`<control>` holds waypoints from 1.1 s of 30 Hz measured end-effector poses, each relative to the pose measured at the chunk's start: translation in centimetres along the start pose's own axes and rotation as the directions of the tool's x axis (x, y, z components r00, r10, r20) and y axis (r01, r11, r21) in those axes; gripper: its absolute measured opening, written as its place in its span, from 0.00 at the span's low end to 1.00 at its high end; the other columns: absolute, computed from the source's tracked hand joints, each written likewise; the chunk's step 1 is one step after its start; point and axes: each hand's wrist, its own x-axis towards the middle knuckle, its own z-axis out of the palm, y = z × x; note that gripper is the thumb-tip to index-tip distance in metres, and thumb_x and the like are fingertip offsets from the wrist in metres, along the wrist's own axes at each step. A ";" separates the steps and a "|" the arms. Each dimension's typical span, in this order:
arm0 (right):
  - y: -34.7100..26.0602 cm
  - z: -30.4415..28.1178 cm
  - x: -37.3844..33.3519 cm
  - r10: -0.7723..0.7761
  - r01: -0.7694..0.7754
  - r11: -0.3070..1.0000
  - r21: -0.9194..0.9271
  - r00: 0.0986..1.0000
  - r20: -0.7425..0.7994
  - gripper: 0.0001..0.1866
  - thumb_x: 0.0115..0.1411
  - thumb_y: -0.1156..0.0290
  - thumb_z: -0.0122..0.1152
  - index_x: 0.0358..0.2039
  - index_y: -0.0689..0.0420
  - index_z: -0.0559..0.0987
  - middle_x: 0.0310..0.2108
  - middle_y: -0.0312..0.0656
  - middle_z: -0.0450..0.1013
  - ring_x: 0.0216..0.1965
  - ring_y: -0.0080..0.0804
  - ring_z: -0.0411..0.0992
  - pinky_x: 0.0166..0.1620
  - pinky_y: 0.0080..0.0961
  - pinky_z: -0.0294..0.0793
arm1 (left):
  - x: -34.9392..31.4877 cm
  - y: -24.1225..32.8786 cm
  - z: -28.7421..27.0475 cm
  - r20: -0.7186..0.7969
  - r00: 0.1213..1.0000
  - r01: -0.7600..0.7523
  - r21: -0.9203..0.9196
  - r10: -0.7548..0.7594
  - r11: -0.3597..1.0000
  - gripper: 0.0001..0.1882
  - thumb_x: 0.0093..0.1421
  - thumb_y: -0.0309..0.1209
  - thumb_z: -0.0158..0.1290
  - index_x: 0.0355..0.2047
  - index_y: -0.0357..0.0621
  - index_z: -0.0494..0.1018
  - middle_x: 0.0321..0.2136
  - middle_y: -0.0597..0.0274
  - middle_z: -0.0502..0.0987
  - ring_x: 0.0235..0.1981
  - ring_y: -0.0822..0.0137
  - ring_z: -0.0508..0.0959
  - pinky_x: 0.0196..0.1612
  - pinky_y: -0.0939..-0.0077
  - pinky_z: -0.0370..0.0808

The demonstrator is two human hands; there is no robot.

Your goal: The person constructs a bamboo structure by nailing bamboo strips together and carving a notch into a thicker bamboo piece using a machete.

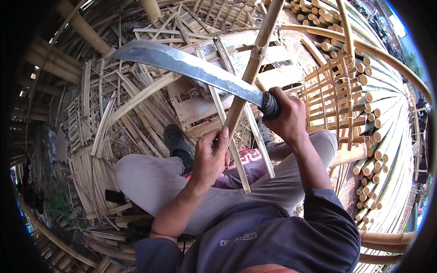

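My right hand (287, 113) is wrapped round the black handle of a machete (182, 63). Its long, curved blade points to the upper left. My left hand (210, 157) grips the lower end of a split bamboo piece (256, 54), which slants up and away to the right. The blade crosses this piece near the handle; whether it bites into the bamboo I cannot tell. Two thin bamboo strips (260, 141) slope down beside my left hand, towards my lap. Dark printed cloth (246, 175) lies between my legs, partly hidden by the hand.
Cut bamboo poles (375, 150) are stacked along the right side. A woven bamboo lattice (330, 98) leans before them. Split strips (136, 100) litter the ground ahead and to the left. A dark flat object (114, 196) lies beside my left knee.
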 end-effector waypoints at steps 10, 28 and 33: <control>3.3 -1.2 1.7 0.027 -0.063 0.990 -0.130 0.964 -0.266 0.19 0.39 0.75 0.71 0.35 0.53 0.77 0.19 0.46 0.75 0.22 0.47 0.77 0.26 0.40 0.74 | -1.1 2.2 0.2 0.217 0.957 0.229 -0.167 -0.190 0.959 0.20 0.74 0.44 0.44 0.28 0.45 0.67 0.10 0.73 0.61 0.08 0.81 0.61 0.12 0.82 0.62; 4.0 -4.1 -0.4 0.083 -0.099 0.994 -0.051 0.964 -0.252 0.14 0.46 0.73 0.72 0.35 0.53 0.80 0.21 0.47 0.77 0.25 0.48 0.79 0.30 0.39 0.76 | -1.4 0.8 -0.3 0.362 0.900 0.312 -0.138 -0.245 0.940 0.19 0.74 0.43 0.44 0.29 0.44 0.70 0.11 0.73 0.63 0.08 0.82 0.61 0.11 0.84 0.61; 3.8 -3.8 -0.6 0.073 -0.082 0.996 -0.028 0.967 -0.243 0.14 0.45 0.73 0.73 0.34 0.54 0.80 0.21 0.47 0.77 0.26 0.47 0.79 0.31 0.38 0.76 | -1.9 0.5 0.2 0.304 0.934 0.210 -0.048 -0.185 0.977 0.18 0.74 0.41 0.45 0.30 0.42 0.69 0.13 0.72 0.64 0.10 0.82 0.63 0.11 0.83 0.62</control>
